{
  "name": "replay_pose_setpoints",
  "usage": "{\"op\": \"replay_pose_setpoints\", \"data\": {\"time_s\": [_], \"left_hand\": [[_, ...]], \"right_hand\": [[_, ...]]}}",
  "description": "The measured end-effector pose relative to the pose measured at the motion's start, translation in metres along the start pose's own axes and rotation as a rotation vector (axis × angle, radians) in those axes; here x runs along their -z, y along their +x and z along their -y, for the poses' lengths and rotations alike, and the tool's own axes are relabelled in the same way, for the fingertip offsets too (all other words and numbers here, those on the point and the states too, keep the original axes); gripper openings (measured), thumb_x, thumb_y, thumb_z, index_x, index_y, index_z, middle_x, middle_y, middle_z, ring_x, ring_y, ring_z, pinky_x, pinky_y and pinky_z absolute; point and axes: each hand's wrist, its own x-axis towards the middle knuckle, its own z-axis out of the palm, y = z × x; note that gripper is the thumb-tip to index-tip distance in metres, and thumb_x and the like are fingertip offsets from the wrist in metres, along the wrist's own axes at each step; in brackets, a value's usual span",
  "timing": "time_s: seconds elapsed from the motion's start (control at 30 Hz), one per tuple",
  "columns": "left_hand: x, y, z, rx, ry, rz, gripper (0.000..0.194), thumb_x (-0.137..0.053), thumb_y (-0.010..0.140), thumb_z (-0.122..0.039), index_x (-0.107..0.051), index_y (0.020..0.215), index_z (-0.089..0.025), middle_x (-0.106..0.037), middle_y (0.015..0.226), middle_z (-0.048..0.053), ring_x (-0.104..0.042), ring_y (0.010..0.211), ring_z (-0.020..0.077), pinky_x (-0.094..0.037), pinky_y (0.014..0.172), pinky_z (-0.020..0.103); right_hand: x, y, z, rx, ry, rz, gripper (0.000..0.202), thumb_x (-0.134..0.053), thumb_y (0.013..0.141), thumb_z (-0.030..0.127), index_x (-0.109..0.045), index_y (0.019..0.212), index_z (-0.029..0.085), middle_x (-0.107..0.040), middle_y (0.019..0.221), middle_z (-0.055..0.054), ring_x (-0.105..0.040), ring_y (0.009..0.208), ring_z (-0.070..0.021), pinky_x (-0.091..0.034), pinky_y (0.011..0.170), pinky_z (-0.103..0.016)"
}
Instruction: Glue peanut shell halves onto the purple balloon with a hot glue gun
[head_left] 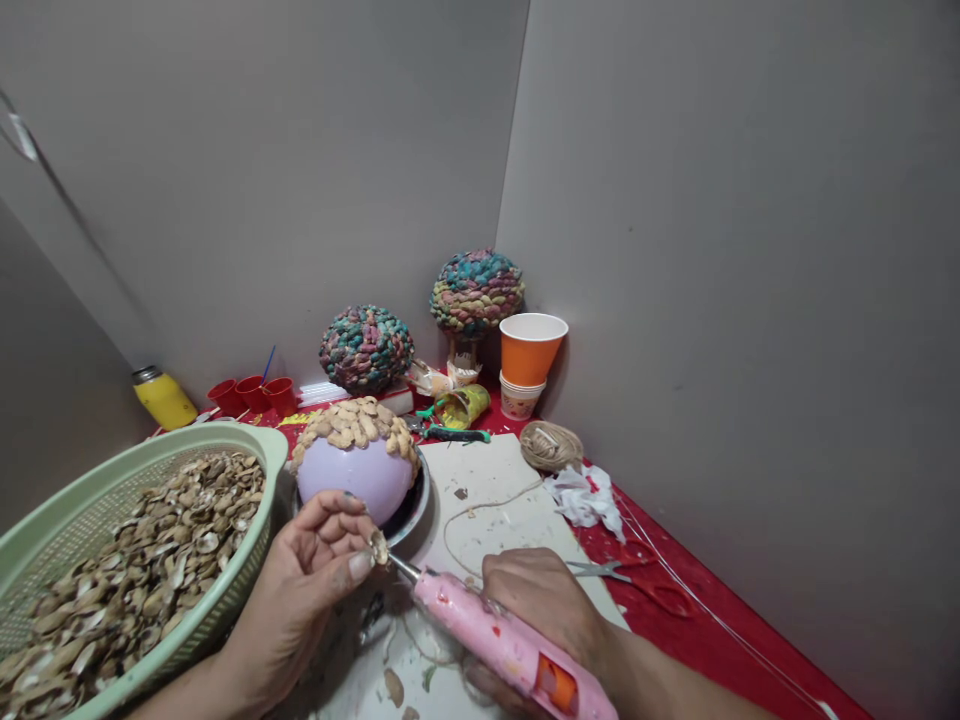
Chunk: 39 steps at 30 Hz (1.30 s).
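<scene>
Between the thumb and fingers of my left hand [319, 560] is a peanut shell half [379, 547], its hollow side turned to the right. My right hand [544, 605] is wrapped round a pink hot glue gun [480, 625], whose metal nozzle meets the shell or sits just at it. Behind my left hand, a lilac balloon [352, 478] rests in a dark metal bowl [421, 505]. Peanut shells [356, 422] cover the balloon's top and sides, while its front is bare. Loose shell pieces [394, 687] lie on the white board below my hands.
A green basket [271, 450] of peanut shells fills the left. Behind stand two painted shell balls [367, 348], red cups [251, 393], a yellow bottle [165, 398] and paper cups [531, 350]. Twine [551, 445], crumpled tissue [585, 497] and scissors [660, 598] lie at right, near grey walls.
</scene>
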Motion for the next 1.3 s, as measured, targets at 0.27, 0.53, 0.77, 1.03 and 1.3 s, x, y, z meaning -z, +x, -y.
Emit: {"op": "replay_pose_setpoints", "data": {"time_s": [0.27, 0.53, 0.77, 1.03, 1.3], "left_hand": [[0.0007, 0.0005, 0.0004, -0.004, 0.009, -0.007, 0.033, -0.083, 0.072, -0.020, -0.063, 0.099, -0.021, -0.065, 0.085, 0.000, -0.057, 0.075, 0.0106, -0.048, 0.071, 0.021], [-0.0016, 0.0013, -0.0007, -0.004, 0.021, -0.020, 0.032, -0.083, 0.072, -0.019, -0.063, 0.098, -0.020, -0.065, 0.084, 0.000, -0.057, 0.075, 0.0104, -0.047, 0.070, 0.020], [0.0003, 0.0014, 0.0015, 0.007, 0.013, -0.012, 0.033, -0.083, 0.072, -0.019, -0.063, 0.099, -0.020, -0.065, 0.086, 0.000, -0.058, 0.076, 0.0103, -0.047, 0.072, 0.020], [-0.0005, 0.0011, 0.0023, 0.021, 0.005, 0.006, 0.035, -0.084, 0.071, -0.018, -0.063, 0.099, -0.019, -0.065, 0.085, 0.001, -0.059, 0.076, 0.0110, -0.048, 0.072, 0.021], [-0.0013, -0.0005, 0.0027, 0.034, 0.027, 0.018, 0.033, -0.083, 0.072, -0.018, -0.063, 0.098, -0.019, -0.065, 0.085, 0.001, -0.058, 0.076, 0.0110, -0.048, 0.072, 0.022]], "right_hand": [[0.0018, 0.0016, 0.0030, 0.008, -0.012, -0.049, 0.044, -0.043, 0.095, 0.050, -0.044, 0.061, 0.022, -0.045, 0.052, 0.004, -0.043, 0.049, -0.0121, -0.022, 0.051, -0.032], [-0.0016, 0.0005, 0.0002, 0.022, -0.006, -0.013, 0.042, -0.051, 0.091, 0.051, -0.044, 0.061, 0.022, -0.046, 0.051, 0.004, -0.044, 0.048, -0.0116, -0.022, 0.051, -0.032], [-0.0046, -0.0024, -0.0041, 0.037, 0.039, -0.002, 0.045, -0.050, 0.090, 0.055, -0.044, 0.061, 0.022, -0.046, 0.052, 0.005, -0.044, 0.048, -0.0110, -0.022, 0.051, -0.031], [0.0026, 0.0058, 0.0003, 0.055, 0.001, -0.071, 0.040, -0.049, 0.091, 0.049, -0.048, 0.063, 0.022, -0.047, 0.052, 0.004, -0.044, 0.047, -0.0118, -0.021, 0.049, -0.032], [0.0013, 0.0034, 0.0029, -0.015, 0.020, -0.020, 0.044, -0.047, 0.092, 0.054, -0.049, 0.062, 0.021, -0.047, 0.052, 0.004, -0.043, 0.046, -0.0119, -0.020, 0.049, -0.032]]}}
